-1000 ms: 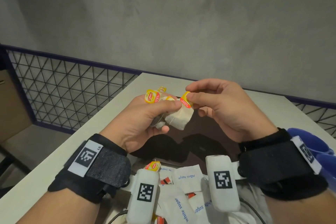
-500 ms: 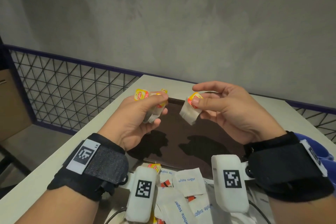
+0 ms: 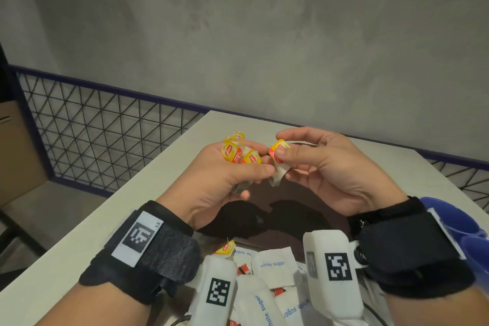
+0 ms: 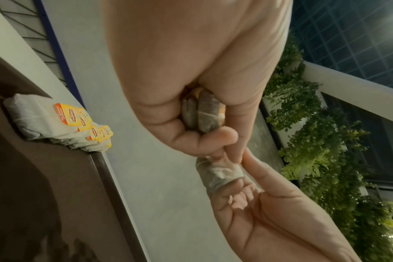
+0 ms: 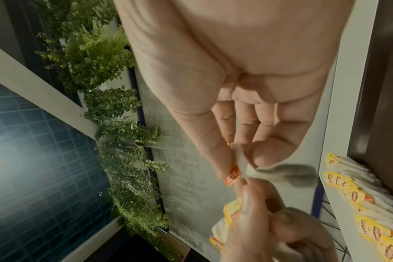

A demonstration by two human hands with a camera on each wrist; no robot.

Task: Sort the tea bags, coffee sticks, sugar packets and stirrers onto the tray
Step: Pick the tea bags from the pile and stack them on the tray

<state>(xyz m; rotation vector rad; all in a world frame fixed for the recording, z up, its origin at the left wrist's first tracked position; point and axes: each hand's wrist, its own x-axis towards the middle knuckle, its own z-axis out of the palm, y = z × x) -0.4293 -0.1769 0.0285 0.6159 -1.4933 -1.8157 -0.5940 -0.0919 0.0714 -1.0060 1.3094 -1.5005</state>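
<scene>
Above the dark brown tray (image 3: 299, 209), my left hand (image 3: 248, 167) grips a small bunch of tea bags (image 3: 232, 153) with yellow tags, seen squeezed in the fist in the left wrist view (image 4: 202, 113). My right hand (image 3: 285, 152) pinches a single tea bag (image 3: 277, 167) by its tagged end between thumb and forefinger, right beside the left thumb. That bag hangs below the fingers (image 4: 218, 173) (image 5: 280, 173). A row of tea bags (image 4: 56, 124) (image 5: 359, 196) lies along the tray's far edge. White sugar packets (image 3: 272, 264) are heaped near me, below my wrists.
The pale table (image 3: 164, 193) ends at its left edge beside a black mesh railing (image 3: 92, 127). A blue plastic object (image 3: 455, 222) sits at the right behind my right wrist. One loose tea bag tag (image 3: 225, 247) and red-printed sachets lie among the sugar packets.
Half a second ago the hands were apart, the right holding one tea bag. The right hand has now brought that bag back against the left hand's bunch.
</scene>
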